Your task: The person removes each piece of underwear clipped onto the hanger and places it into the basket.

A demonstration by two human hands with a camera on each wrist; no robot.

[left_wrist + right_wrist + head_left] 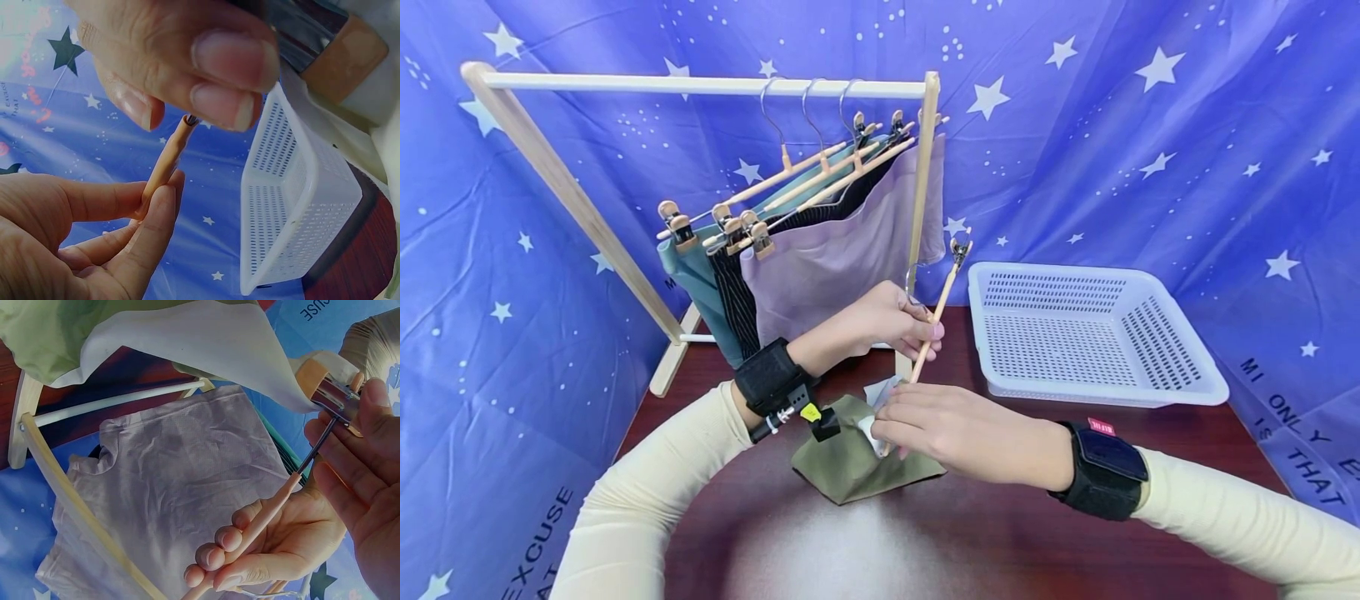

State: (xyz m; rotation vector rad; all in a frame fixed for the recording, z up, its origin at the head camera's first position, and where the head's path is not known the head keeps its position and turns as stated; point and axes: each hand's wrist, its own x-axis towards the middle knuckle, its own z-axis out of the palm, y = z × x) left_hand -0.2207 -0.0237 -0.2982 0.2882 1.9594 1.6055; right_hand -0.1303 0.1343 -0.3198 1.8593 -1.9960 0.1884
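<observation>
Tilted over the table is a wooden clip hanger (942,304), its far clip (959,250) pointing up and away. My left hand (891,323) grips its bar near the middle, thumb along the wood in the right wrist view. At the near end, my right hand (951,429) pinches the other clip (312,381), thumb and fingers around it. That clip sits on the white inner edge (187,344) of an olive green garment (838,462), which droops onto the table below my hands. From the head, my right hand hides most of the near clip.
A wooden rack (700,82) stands at the back left. On it, clip hangers carry a teal garment (688,275), a black striped one (733,304) and a lilac one (827,275). The white perforated basket (988,379) is at the right on the dark red table (1060,533).
</observation>
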